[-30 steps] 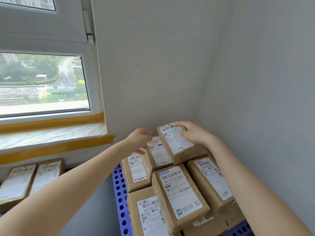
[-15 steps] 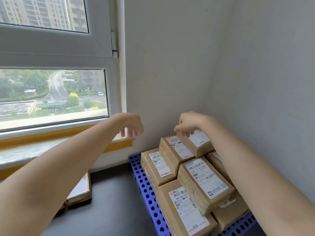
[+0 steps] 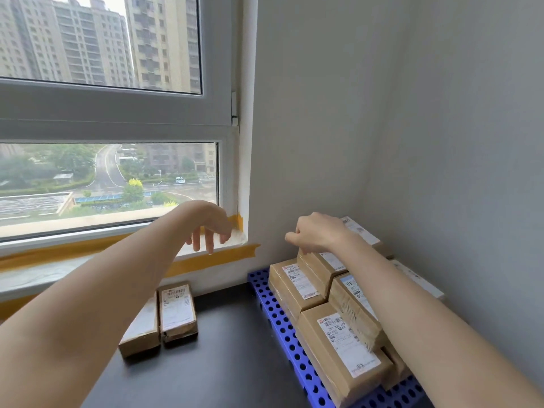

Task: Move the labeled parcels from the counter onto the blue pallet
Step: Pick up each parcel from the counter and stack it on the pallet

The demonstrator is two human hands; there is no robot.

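Parcels (image 3: 343,341) of brown card, each bearing a white printed label on its upper face, stand stacked on the blue pallet (image 3: 287,334) in the corner where the two walls meet. The right hand (image 3: 319,233) rests at the top of that stack with its fingers (image 3: 294,239) curled down over the near edge of the top parcel (image 3: 319,262); whether they actually pinch it cannot be told, since the fingertips are hidden. That parcel's long axis runs from lower left to upper right, towards the right-hand wall, label upward. The parcels below it lie roughly parallel to one another, long axes running away from the viewer along the pallet's length and angled slightly left. The left hand (image 3: 206,223) hangs in the air in front of the window sill (image 3: 44,275), palm down, its fingers (image 3: 209,241) loose, spread and drooping, holding nothing and touching nothing. Below the left forearm, two parcels (image 3: 178,312) lie flat side by side and touching on the dark counter (image 3: 220,363), well apart from the pallet, labels up, long axes pointing towards the window. Yellow tape (image 3: 215,257) runs along the sill edge.
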